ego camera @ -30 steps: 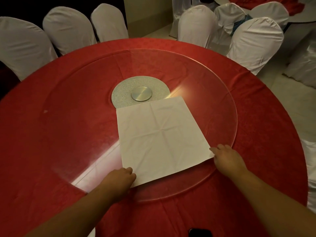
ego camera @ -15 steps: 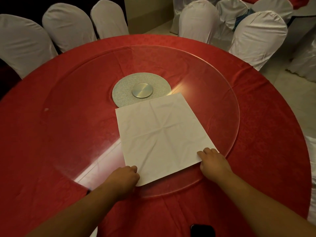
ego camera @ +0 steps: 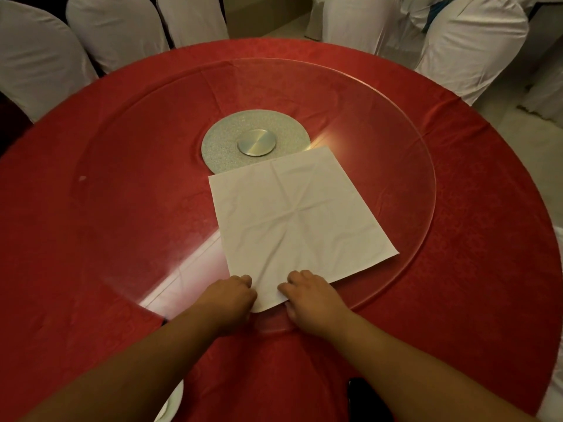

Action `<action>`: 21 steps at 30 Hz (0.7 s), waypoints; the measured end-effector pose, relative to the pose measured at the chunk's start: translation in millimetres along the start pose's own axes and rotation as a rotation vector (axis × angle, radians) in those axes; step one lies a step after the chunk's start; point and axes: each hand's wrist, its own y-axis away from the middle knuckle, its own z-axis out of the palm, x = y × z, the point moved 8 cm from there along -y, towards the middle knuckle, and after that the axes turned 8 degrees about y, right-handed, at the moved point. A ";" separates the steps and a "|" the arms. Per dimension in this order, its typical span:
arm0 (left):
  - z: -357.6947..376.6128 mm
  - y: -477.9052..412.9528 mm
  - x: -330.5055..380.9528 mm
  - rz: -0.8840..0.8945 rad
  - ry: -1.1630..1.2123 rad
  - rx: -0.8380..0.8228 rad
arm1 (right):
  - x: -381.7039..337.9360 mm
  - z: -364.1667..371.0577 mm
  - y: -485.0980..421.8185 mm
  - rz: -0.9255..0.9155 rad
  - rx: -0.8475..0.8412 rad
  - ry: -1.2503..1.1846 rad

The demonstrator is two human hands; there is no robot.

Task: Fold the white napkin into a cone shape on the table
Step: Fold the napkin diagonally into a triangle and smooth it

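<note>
A white square napkin [ego camera: 292, 217] lies flat and creased on the glass turntable [ego camera: 396, 141] of a round table with a red cloth [ego camera: 61, 269]. My left hand [ego camera: 228, 296] rests at the napkin's near-left corner, fingers curled onto its edge. My right hand [ego camera: 310, 295] lies on the near edge just right of that corner, fingers pressing the cloth. The two hands are close together, with a narrow strip of napkin between them. The napkin's far corner overlaps the silver hub [ego camera: 256, 141].
White-covered chairs [ego camera: 469, 41] ring the far side of the table. A dark flat object [ego camera: 362, 394] lies at the near table edge by my right forearm. A white thing [ego camera: 172, 403] shows under my left forearm.
My right hand has slid left along the napkin's near edge, from the right corner to beside my left hand. The left hand has stayed at its corner.
</note>
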 end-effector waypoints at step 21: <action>-60.1 -47.6 -30.2 -0.057 0.541 0.187 | 0.8 -5.5 -16.4 0.049 0.123 -0.140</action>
